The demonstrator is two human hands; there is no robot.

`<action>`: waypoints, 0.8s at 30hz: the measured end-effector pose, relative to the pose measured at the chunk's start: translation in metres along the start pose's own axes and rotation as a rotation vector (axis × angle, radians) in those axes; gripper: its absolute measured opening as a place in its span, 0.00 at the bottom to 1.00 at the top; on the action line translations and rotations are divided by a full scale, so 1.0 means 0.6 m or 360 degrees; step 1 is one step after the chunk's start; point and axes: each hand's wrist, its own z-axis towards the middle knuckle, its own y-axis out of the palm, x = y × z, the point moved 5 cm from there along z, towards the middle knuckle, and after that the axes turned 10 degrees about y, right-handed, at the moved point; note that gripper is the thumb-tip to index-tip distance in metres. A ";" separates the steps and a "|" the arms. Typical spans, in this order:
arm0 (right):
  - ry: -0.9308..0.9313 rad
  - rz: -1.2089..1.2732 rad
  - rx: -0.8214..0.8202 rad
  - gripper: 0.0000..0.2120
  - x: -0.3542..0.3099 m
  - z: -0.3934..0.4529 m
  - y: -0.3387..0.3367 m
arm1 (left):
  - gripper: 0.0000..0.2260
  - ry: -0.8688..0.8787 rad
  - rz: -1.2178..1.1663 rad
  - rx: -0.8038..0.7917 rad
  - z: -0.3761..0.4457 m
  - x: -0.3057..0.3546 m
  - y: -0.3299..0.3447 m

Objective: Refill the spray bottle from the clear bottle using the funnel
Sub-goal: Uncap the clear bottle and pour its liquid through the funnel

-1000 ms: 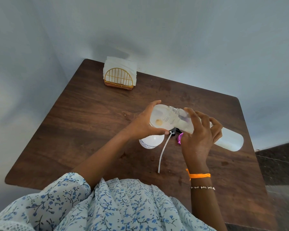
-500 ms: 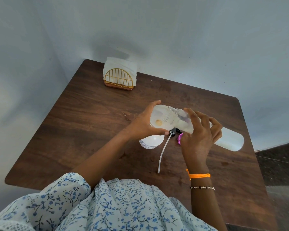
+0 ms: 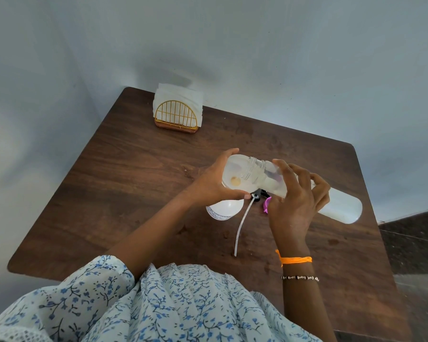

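The spray bottle (image 3: 222,210) is topped by a funnel (image 3: 235,177) gripped by the left hand (image 3: 216,183); the clear bottle (image 3: 331,201), clasped by the right hand (image 3: 295,206), is tipped in. Overtilting risks spills onto the desk (image 3: 134,181).

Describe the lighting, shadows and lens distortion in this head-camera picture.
Head view: soft, even light, no hard glare; the napkin holder casts a faint shadow on the wall behind it. Head view: wide-angle lens bows the table edges. Head view: the clear bottle and funnel look milky, hiding any liquid.
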 end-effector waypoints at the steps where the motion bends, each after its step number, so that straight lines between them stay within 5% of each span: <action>1: 0.0007 0.0001 -0.0008 0.30 0.000 0.000 0.000 | 0.45 -0.0002 0.0005 0.0001 0.000 -0.001 0.000; 24: 0.0006 -0.0020 0.0000 0.31 0.001 -0.001 0.000 | 0.45 0.0005 -0.0037 -0.0005 -0.003 0.004 -0.001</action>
